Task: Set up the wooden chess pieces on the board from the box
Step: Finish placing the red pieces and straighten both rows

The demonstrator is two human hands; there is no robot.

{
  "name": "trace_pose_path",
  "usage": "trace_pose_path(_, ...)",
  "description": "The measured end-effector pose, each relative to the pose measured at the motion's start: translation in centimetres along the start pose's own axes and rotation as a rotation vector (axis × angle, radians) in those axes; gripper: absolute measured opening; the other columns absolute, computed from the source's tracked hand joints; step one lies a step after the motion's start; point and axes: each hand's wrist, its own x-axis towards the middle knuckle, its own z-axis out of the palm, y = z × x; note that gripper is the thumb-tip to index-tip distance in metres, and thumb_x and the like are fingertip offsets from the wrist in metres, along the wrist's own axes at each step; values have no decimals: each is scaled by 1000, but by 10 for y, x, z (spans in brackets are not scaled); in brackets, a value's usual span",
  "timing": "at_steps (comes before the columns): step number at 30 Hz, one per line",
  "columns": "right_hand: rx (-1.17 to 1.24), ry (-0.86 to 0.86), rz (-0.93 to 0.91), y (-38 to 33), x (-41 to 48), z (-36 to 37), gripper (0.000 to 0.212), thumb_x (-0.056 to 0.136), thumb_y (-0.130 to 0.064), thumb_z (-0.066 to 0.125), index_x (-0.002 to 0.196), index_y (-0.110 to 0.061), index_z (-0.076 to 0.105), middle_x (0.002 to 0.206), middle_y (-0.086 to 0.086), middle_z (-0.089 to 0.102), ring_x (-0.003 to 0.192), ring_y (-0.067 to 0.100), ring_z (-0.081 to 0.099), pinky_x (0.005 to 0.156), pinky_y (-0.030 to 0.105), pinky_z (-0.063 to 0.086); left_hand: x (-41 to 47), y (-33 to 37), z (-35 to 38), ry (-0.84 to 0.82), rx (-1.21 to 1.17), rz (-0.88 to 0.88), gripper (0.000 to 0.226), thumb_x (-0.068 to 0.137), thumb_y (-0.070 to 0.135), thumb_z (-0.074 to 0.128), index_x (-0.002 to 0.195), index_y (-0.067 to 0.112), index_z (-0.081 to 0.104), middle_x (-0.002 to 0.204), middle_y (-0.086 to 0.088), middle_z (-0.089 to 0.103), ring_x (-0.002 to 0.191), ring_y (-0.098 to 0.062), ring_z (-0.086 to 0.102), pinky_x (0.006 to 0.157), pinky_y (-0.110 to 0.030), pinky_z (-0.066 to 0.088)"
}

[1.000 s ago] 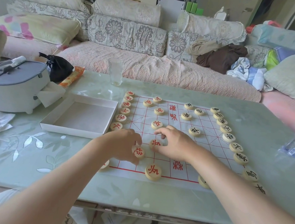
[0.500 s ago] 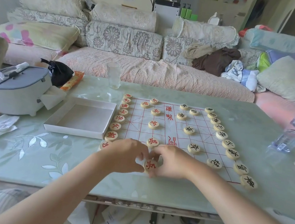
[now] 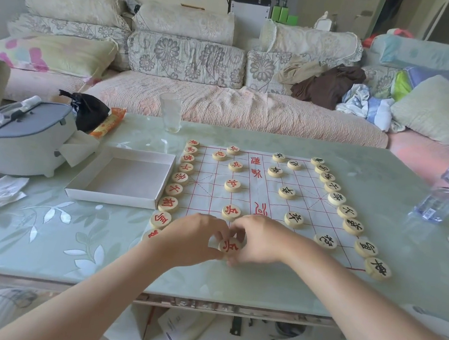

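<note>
Head view. Both hands met at the near edge of the paper board (image 3: 209, 196). The left hand (image 3: 196, 239) and the right hand (image 3: 260, 241) each curled their fingertips round one red-marked piece (image 3: 230, 246), pinching it between them from either side, its face upward. A column of red-marked pieces (image 3: 180, 178) lined the board's left edge and a column of black-marked pieces (image 3: 346, 211) its right edge, with others of both colours on the inner grid. The white box (image 3: 111, 199) lay just beside the red column on the glass-topped table (image 3: 42, 233), with no pieces showing in it. A drinking glass (image 3: 170, 112) stood beyond the board.
</note>
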Motion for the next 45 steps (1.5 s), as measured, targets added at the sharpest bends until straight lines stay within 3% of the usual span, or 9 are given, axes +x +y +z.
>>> trace_pose_path(6, 41, 71, -33, -9, 0, -11, 49, 71, -62, 69, 113, -40, 60, 98, -19, 59, 93, 6, 58, 80, 29, 48, -5, -11, -21, 39, -16, -49, 28, 77, 31, 75, 101, 34, 62, 88, 22, 58, 72, 5, 54, 64, -12, 40)
trace_pose_path(12, 85, 125, -147, -49, 9, -8, 24, 85, -39, 64, 109, -36, 65, 105, -14, 61, 100, 10, 56, 88, 31, 47, -32, -47, -52, 129, 45, -222, 17, 85, 21, 62, 93, 36, 64, 82, 18, 62, 71, -6, 58, 62, -17, 44)
trace_pose_path(18, 37, 115, -220, -85, 23, 12, 33, 87, -27, 62, 118, -35, 62, 114, -14, 61, 102, 11, 54, 80, 27, 40, -68, -82, -59, 35, 119, -333, 21, 84, 28, 65, 103, 36, 62, 94, 19, 59, 72, 4, 52, 62, -12, 37)
trace_pose_path(24, 16, 130, -212, -110, 33, 28, 39, 81, -43, 68, 118, -34, 58, 118, -12, 60, 110, 16, 57, 85, 30, 44, -79, -94, -54, 122, 118, -322, 32, 84, 28, 66, 115, 32, 57, 109, 15, 51, 102, -9, 53, 86, -27, 47)
trace_pose_path(27, 4, 132, -195, -116, 39, 35, 44, 78, -44, 67, 120, -38, 56, 119, -12, 58, 112, 15, 56, 92, 34, 47, -74, -103, -52, 267, 220, -241, 47, 88, 22, 60, 133, 32, 49, 136, 9, 42, 129, -16, 33, 105, -36, 38)
trace_pose_path(30, -10, 122, -200, -118, 43, 40, 44, 79, -48, 65, 121, -41, 56, 115, -12, 57, 110, 16, 57, 93, 37, 48, -71, -116, -49, 149, 222, -273, 60, 94, 24, 53, 147, 40, 30, 157, 11, 22, 145, -14, 14, 115, -42, 27)
trace_pose_path(33, -28, 138, -198, -118, 45, 41, 44, 79, -57, 63, 119, -41, 56, 114, -13, 57, 109, 17, 59, 92, 38, 48, -70, -128, -45, 59, 218, -291, 59, 97, 27, 50, 149, 39, 26, 160, 14, 12, 148, -9, 6, 117, -43, 24)
trace_pose_path(39, -97, 150, -162, -117, 49, 38, 60, 71, -69, 68, 118, -35, 55, 119, -12, 57, 109, 16, 57, 86, 32, 43, -72, -146, -51, 119, 210, -344, 54, 96, 28, 53, 148, 24, 37, 160, 13, 12, 148, -5, 7, 115, -31, 23)
trace_pose_path(45, -57, 171, -219, -117, 46, 40, 42, 76, -50, 64, 114, -37, 52, 112, -17, 57, 106, 14, 60, 88, 31, 46, -82, -154, -60, 199, 279, -427, 45, 95, 30, 52, 140, 28, 48, 157, 10, 25, 147, -10, 13, 116, -37, 23)
